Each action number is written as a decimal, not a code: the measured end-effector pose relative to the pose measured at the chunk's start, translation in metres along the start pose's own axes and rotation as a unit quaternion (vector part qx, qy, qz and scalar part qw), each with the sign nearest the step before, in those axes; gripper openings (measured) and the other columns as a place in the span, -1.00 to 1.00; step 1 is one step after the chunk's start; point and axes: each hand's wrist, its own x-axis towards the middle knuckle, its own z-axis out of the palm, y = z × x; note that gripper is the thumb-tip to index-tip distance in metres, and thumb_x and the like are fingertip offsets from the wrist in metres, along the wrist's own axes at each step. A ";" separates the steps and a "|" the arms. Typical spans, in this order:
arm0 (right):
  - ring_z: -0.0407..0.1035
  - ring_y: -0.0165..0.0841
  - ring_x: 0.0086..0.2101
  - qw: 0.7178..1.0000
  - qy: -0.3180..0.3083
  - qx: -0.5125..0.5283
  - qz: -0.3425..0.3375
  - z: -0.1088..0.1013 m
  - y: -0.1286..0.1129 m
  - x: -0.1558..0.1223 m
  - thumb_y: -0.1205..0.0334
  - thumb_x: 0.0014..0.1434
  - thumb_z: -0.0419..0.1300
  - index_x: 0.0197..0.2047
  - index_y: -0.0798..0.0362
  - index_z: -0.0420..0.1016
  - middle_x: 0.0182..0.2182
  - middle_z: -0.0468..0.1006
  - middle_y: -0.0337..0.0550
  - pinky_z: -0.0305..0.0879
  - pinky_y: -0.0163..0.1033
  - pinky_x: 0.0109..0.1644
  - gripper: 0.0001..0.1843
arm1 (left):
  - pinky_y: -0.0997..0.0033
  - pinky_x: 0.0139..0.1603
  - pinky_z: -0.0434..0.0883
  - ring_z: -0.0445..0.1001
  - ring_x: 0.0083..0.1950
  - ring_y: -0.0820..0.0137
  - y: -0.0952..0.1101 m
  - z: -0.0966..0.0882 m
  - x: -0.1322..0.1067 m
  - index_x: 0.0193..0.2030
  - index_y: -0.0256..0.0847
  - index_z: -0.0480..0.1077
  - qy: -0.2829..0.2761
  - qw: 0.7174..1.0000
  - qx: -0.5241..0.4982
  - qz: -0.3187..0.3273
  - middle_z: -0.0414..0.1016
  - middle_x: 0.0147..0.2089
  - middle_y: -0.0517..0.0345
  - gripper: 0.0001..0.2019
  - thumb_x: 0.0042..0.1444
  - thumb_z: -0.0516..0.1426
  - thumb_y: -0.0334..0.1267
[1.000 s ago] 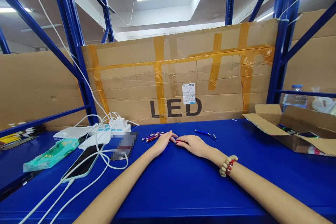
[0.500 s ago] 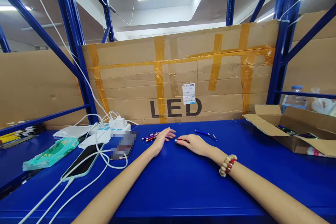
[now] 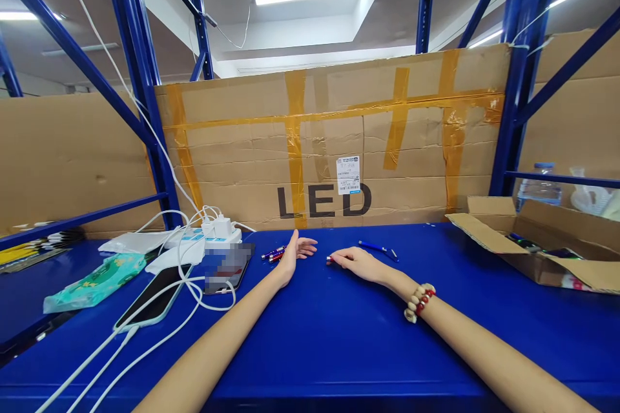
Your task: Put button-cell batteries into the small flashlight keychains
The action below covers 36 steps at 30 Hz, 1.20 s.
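Both my forearms lie on a blue table (image 3: 339,342). My left hand (image 3: 296,250) is turned palm inward with its fingers spread, open and holding nothing, right beside a small cluster of purple and red pens (image 3: 272,253). My right hand (image 3: 359,262), with a bead bracelet (image 3: 417,302) on the wrist, is closed on a small red pen (image 3: 334,260) whose silver tip sticks out to the left. A blue pen (image 3: 378,247) lies just behind the right hand.
A taped cardboard sheet marked LED (image 3: 329,142) stands at the back. On the left are a power strip (image 3: 213,232) with white cables, two phones (image 3: 152,297), and a green tissue pack (image 3: 92,284). An open cardboard box (image 3: 542,242) and a water bottle (image 3: 537,187) sit right.
My left hand has drawn away from the right hand toward the pen cluster and turned onto its edge with the fingers spread. The right hand kept the red pen.
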 end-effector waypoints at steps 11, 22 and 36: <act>0.35 -0.34 -0.37 1.000 0.010 -0.004 0.017 0.001 -0.001 0.000 -0.15 0.22 -0.21 -0.31 0.05 0.51 -0.35 0.54 -0.18 0.18 -0.26 -0.28 -0.41 | 0.33 -0.07 0.23 0.41 -0.11 0.30 -0.005 0.002 0.001 -0.19 -0.30 0.41 0.012 0.999 0.028 0.018 0.49 -0.21 -0.02 -0.33 0.12 -0.36 0.12; 0.29 -0.38 -0.43 1.000 0.003 0.011 0.016 0.001 0.001 0.000 -0.20 0.18 -0.16 -0.41 0.06 0.49 -0.42 0.51 -0.20 0.13 -0.30 -0.33 -0.41 | 0.27 -0.03 0.21 0.39 -0.08 0.26 -0.003 0.003 0.000 -0.20 -0.30 0.41 -0.001 0.999 0.049 0.018 0.49 -0.21 -0.02 -0.35 0.14 -0.35 0.09; 0.19 -0.41 -0.49 0.998 0.012 0.049 0.023 0.002 0.004 0.001 -0.21 0.18 -0.25 -0.29 0.14 0.54 -0.51 0.41 -0.18 0.10 -0.31 -0.37 -0.29 | 0.29 -0.02 0.21 0.40 -0.07 0.29 -0.001 0.004 -0.002 -0.20 -0.26 0.41 -0.004 0.998 0.068 0.015 0.49 -0.21 0.02 -0.37 0.16 -0.36 0.06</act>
